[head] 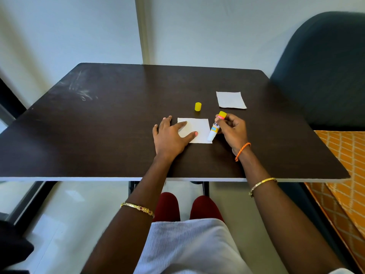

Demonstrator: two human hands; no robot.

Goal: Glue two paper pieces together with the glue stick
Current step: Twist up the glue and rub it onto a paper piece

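Left hand [169, 138] flat, fingers spread, pins center paper [199, 128] steady; right hand [232, 129] grips uncapped glue stick [215, 127], tip down at its right edge; cap [198, 106] parked just above.

The glue stick [214, 128] carries a printed label with large dark letters on a white band, partly hidden by the fingers [218, 118] and too blurred to read. No other writing shows.

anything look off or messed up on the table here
Nothing stands out. The yellow cap stands upright, off the glue stick as gluing needs. Both papers lie flat: one under the left hand, the other farther back. Only pale scuffs mark the table's far left.
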